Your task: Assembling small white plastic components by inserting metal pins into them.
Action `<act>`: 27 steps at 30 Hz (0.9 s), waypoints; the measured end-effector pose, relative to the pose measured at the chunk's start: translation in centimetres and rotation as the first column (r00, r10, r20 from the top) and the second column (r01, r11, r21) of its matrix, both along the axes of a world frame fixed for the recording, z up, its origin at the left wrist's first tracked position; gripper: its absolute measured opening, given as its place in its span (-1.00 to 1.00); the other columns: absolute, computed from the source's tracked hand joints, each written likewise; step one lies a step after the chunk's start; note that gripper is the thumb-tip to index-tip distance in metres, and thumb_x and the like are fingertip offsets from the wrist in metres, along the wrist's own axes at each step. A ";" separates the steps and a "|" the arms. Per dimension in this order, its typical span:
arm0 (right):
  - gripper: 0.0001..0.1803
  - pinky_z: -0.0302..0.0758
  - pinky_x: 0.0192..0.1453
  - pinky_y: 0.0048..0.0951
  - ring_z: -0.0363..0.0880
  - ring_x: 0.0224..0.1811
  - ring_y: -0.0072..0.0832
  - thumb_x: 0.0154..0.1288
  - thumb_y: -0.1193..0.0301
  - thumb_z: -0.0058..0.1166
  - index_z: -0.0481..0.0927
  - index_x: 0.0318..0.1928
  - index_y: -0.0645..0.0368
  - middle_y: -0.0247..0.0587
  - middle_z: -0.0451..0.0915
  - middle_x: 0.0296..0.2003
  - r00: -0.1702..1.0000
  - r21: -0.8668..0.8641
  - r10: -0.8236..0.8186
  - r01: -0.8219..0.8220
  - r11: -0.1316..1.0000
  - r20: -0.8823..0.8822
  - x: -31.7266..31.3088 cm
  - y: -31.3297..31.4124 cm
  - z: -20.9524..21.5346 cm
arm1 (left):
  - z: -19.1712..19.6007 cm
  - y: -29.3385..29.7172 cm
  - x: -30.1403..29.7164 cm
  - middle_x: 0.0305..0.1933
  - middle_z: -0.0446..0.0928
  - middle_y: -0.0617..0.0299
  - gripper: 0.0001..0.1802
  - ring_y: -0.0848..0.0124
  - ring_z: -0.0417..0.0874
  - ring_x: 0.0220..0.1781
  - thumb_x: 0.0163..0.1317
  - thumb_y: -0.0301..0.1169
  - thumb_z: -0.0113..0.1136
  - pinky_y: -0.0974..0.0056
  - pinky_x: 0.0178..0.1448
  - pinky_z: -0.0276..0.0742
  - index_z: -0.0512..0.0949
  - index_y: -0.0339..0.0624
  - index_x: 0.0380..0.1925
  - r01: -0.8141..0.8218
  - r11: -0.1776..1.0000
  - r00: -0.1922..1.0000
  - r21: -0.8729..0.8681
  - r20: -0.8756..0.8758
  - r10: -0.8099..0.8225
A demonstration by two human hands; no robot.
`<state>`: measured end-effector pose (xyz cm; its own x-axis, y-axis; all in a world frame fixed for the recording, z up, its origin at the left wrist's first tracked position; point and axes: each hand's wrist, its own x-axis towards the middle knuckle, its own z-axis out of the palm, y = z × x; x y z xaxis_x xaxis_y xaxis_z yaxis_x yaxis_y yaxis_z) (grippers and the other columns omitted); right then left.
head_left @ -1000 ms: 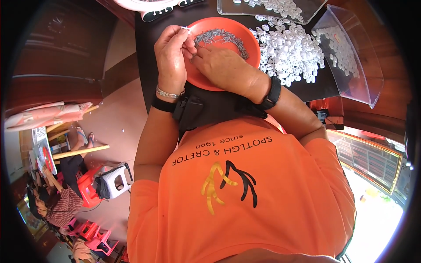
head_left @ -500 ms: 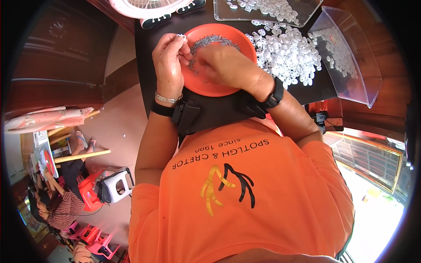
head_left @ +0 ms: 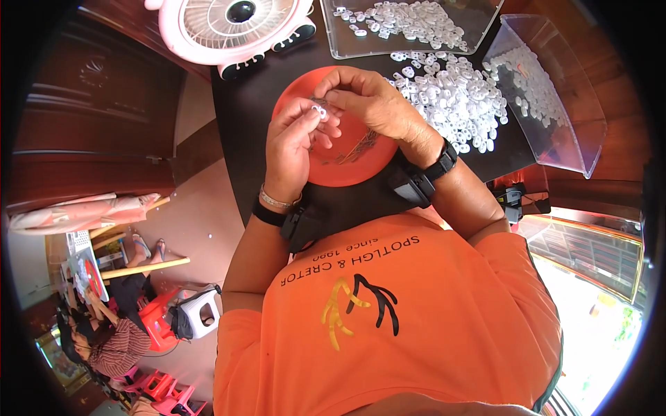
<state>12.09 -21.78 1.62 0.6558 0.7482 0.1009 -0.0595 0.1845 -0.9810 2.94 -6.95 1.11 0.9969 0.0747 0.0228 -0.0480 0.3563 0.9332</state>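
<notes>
Piece (head_left: pixel 319 111) in left fingers (head_left: pixel 305 125) — small, bright white

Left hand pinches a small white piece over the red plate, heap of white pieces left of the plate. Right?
Wrong side: the head view shows the heap of white pieces right of the red plate. The left hand does pinch a small white piece over it.

Black lettering (head_left: pixel 352 261) on orange shirt (head_left: pixel 444 312)

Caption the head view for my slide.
Over a red plate, the left hand pinches a white piece close to the right hand, beside a white pile.
</notes>
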 end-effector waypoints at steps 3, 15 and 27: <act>-0.88 0.44 -0.25 -0.63 0.46 -0.42 -0.68 0.36 0.55 -0.04 0.53 -0.17 0.31 -0.38 0.52 -0.45 0.996 0.024 -0.057 0.056 0.998 0.062 -0.8 0.5 0.5 | -0.1 0.1 0.1 -0.33 0.58 0.09 -0.81 0.39 0.60 -0.34 0.30 -0.38 -0.05 0.40 -0.25 0.44 0.48 -0.28 -0.32 -0.014 0.998 1.000 -0.053 0.016 0.015; -0.89 0.47 -0.21 -0.59 0.50 -0.38 -0.67 0.33 0.51 0.03 0.53 -0.23 0.33 -0.34 0.55 -0.41 0.983 -0.051 -0.058 0.068 0.996 0.174 -0.8 0.3 0.0 | -0.4 0.2 0.1 -0.37 0.56 0.08 -0.80 0.39 0.58 -0.38 0.32 -0.39 -0.06 0.39 -0.26 0.44 0.47 -0.31 -0.33 -0.047 0.999 0.997 -0.010 0.068 0.047; -0.74 0.40 -0.27 -0.59 0.40 -0.38 -0.68 0.36 0.28 0.07 0.54 -0.28 0.27 -0.41 0.51 -0.46 0.962 -0.195 -0.148 0.195 0.961 0.231 -0.7 -0.3 1.3 | -0.2 0.1 0.0 -0.54 0.44 0.31 -0.81 0.60 0.42 -0.53 0.34 -0.36 -0.05 0.50 -0.43 0.26 0.42 -0.21 -0.43 -0.111 0.970 0.993 0.216 0.072 0.098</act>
<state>11.39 -22.10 2.92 0.7569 0.6456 0.1018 0.1680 -0.0417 -0.9849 2.90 -6.87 0.89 0.9801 0.1647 0.1105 -0.1332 0.1336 0.9820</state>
